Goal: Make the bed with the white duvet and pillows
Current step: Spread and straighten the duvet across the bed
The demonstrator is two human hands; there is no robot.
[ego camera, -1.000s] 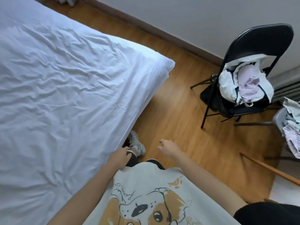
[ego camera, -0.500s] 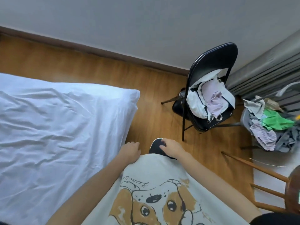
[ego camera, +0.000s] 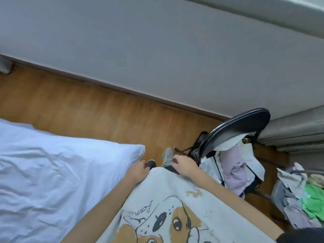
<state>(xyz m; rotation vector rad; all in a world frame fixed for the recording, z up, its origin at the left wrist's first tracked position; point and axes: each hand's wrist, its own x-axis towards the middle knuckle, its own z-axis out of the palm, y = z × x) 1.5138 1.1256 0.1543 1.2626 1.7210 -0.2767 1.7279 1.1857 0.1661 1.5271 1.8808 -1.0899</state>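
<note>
The white duvet [ego camera: 52, 174] covers the bed at the left, wrinkled, its corner ending near my legs. No pillows are in view. My left hand [ego camera: 139, 171] hangs by the duvet's corner, fingers curled in, holding nothing. My right hand [ego camera: 184, 164] hangs in front of my shirt hem, fingers loosely bent and apart, empty, close to the black chair.
A black folding chair [ego camera: 240, 123] holding a white and lilac bag [ego camera: 240, 171] stands just right of me. A grey basket of clothes [ego camera: 301, 202] sits at the far right. Wooden floor [ego camera: 91, 116] runs between bed and grey wall [ego camera: 157, 50].
The view has swung right and up, so less bed and more wall shows. The chair is now closer to me. Both hands stay low by my shirt hem.
</note>
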